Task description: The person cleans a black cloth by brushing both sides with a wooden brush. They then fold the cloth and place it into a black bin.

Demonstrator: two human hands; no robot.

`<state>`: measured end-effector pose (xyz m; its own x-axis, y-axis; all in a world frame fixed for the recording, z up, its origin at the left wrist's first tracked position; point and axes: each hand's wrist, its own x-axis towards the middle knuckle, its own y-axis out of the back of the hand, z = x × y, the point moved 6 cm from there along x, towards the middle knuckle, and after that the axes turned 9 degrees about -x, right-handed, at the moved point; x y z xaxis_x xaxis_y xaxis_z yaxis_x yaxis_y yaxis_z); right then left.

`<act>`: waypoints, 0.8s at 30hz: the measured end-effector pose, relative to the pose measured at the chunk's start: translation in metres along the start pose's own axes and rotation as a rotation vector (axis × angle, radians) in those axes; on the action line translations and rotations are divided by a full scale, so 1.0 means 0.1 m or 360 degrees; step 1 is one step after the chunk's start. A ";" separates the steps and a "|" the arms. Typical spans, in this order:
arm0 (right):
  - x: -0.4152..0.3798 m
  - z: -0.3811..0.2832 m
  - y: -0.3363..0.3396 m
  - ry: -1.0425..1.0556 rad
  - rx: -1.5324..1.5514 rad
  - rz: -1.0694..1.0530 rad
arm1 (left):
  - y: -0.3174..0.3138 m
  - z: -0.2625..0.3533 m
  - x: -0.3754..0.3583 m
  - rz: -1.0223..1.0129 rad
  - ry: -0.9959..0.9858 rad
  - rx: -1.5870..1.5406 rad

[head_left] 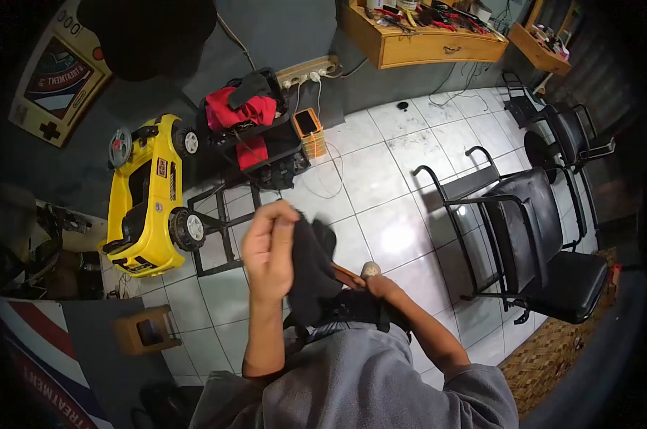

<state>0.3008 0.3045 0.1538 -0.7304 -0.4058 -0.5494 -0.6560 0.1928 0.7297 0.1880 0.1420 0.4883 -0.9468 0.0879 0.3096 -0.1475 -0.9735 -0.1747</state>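
My left hand [270,247] is raised in front of me, fingers closed on the upper edge of a black cloth [310,264]. The cloth hangs down from it toward my waist. Lower and to the right, my right hand [382,287] is closed beside a slim brown object [347,275], which it seems to grip; its kind is not clear. The far end of that object passes behind the black cloth. Just beyond my right hand a beige, perforated shoe toe [371,269] shows on the floor.
A yellow ride-on toy car [155,196] stands at left near a black metal frame [227,229]. Behind are a black rack [270,132] with red cloths and an orange crate stack [313,139]. Black barber chairs [531,236] stand at right; a tool-covered wooden drawer shelf [438,48] is at back.
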 end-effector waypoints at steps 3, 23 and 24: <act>-0.12 0.51 -0.37 -0.0473 0.0246 -0.0177 | 0.23 0.03 0.02 0.0200 -0.0056 -0.0018; -0.57 -0.78 1.32 0.0163 0.1169 0.0941 | -0.42 -0.20 -0.01 -0.0229 0.0222 -0.0198; -0.33 -0.62 0.98 0.0062 0.0677 0.0705 | -0.36 -0.11 0.04 -0.0211 0.0089 -0.0133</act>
<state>0.2722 0.2814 0.2689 -0.9487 -0.2361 -0.2101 -0.3159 0.6870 0.6544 0.1866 0.1801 0.4850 -0.9316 0.2280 0.2829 -0.2930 -0.9319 -0.2138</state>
